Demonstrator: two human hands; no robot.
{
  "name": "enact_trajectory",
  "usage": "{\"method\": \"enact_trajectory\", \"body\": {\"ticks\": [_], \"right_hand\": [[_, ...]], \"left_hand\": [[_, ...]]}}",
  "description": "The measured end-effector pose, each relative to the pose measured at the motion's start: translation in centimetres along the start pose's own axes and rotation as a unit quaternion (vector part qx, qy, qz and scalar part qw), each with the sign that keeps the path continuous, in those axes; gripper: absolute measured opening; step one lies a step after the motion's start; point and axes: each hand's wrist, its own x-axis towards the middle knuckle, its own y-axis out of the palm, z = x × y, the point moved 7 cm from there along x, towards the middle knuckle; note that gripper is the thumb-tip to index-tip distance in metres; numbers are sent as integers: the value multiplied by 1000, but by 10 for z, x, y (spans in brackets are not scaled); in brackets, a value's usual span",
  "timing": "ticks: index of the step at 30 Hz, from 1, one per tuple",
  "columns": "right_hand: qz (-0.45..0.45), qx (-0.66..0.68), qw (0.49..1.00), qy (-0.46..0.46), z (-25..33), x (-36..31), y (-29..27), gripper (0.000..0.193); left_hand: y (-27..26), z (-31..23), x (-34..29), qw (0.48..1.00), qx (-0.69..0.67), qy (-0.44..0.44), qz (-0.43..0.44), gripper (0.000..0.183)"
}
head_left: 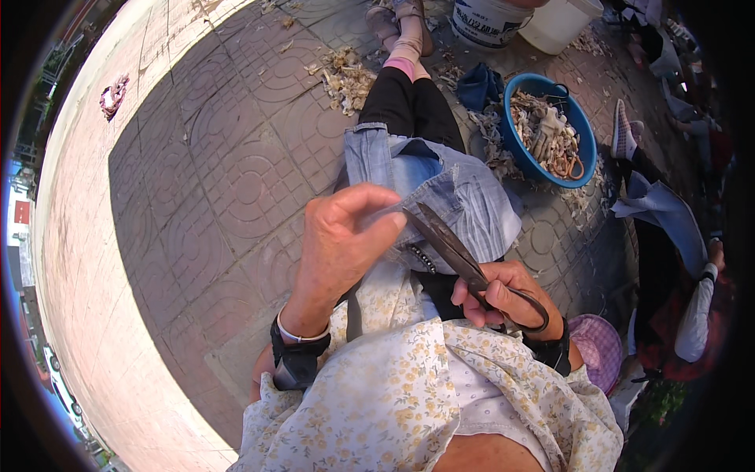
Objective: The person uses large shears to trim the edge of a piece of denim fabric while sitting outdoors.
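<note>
My right hand [510,293] is closed round the handles of a pair of dark, worn scissors [454,250]. Their blades point up and left and look nearly together. Just left of the tips is my left hand [344,240], its thumb and fingers pinched; whatever sits between them is too small to make out. Under both hands, a faded blue denim cloth [480,206] with seams lies over my lap. A short string of dark beads [422,258] shows at the cloth's near edge, partly hidden by the scissors.
A blue basin [582,135] holding pale scraps and a glove stands ahead right. Scraps [346,82] lie on the paving beside my legs. Farther off are a white bucket [481,23] and a pale tub [560,25]. Another person [668,228] sits at right beside a pink checked hat [595,350].
</note>
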Motion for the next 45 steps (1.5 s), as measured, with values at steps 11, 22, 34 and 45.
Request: {"method": "enact_trajectory", "body": {"ticks": [11,22,34,45], "right_hand": [[24,-2,1000,-6,0,2,3,48],[7,-34,999,36,0,1,-3,46],[-20,-71,996,-41,-5,14,-6,47],[6,-53,999,-6,-8,-2,-9,76]], "left_hand": [[-1,2,-2,999,15,-38,26,13],[-1,-1,-1,997,77,31,-7,15],[14,13,-2,996,31,-46,68,9],[7,11,-3,999,-34,-20,11,15]]}}
